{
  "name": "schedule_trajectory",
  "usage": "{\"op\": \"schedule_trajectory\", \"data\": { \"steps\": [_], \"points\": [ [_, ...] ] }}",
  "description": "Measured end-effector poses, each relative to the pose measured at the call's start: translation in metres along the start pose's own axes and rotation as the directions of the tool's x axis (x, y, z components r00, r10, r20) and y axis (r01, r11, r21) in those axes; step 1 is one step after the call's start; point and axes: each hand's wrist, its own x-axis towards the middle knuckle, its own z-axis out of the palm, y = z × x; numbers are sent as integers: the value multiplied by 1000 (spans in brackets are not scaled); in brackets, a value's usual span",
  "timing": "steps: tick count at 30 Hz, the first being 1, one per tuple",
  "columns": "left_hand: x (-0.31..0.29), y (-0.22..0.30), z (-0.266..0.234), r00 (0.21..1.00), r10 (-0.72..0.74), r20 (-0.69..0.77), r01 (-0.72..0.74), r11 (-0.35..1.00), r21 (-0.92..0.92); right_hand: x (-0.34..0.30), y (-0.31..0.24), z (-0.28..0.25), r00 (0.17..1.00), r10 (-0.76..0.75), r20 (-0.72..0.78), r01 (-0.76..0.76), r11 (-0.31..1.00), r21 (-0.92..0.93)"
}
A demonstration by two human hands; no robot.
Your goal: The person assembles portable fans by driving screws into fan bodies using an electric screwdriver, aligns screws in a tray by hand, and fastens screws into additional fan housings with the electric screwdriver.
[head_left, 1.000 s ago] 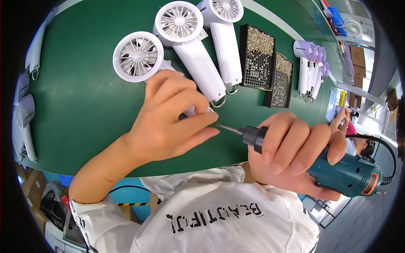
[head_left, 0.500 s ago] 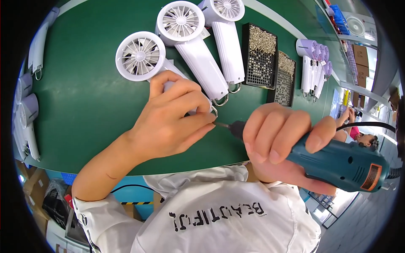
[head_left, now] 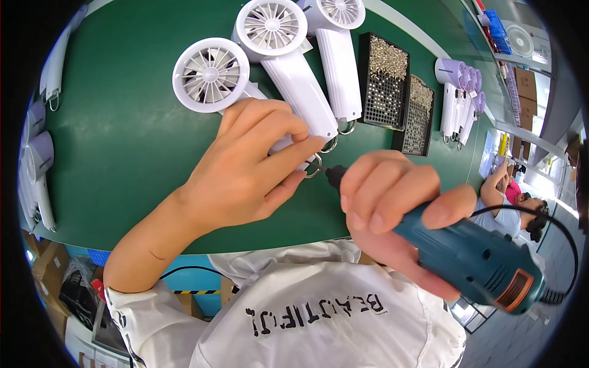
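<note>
My left hand [head_left: 236, 162] is closed round the white handle of a handheld fan [head_left: 210, 75], whose round head lies on the green table [head_left: 135, 141]. A metal ring [head_left: 315, 165] shows at the handle's end. In my right hand [head_left: 392, 193] is a teal electric screwdriver [head_left: 469, 254], held level and slanting down toward my body. Its thin bit points at the ring end of the handle, close to my left fingertips. Whether the bit touches a screw is too small to tell. Beside this fan lie a second white fan [head_left: 300, 92] and a third [head_left: 339, 73].
Two black trays hold small metal screws, a nearer tray [head_left: 383, 83] and another tray [head_left: 417, 116] behind its right side. Several lilac-and-white fans [head_left: 457, 92] lie at the right, more fans [head_left: 40, 159] along the left edge. The screwdriver's black cord [head_left: 567, 245] loops at right.
The screwdriver has shifted left, and its rear end has dropped. My left index finger has straightened toward the neighbouring fan's end, and the held fan's ring shows more fully.
</note>
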Motion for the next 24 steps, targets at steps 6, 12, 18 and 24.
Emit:
{"op": "schedule_trajectory", "data": {
  "steps": [6,12,18,24],
  "points": [
    [-2,-1,0,998,-33,59,32,999,21,-6,8,4,992,2,129,5,998,-60],
    [-4,-6,0,996,-17,87,15,1000,24,-8,10,0,999,23,33,-22,1000,-9],
    [-2,-1,-6,994,-29,106,28,1000,9,-11,10,3,999,-50,6,50,998,35],
    [0,5,-7,989,-31,148,27,999,28,-17,22,5,996,-72,-60,77,994,77]
  ]
}}
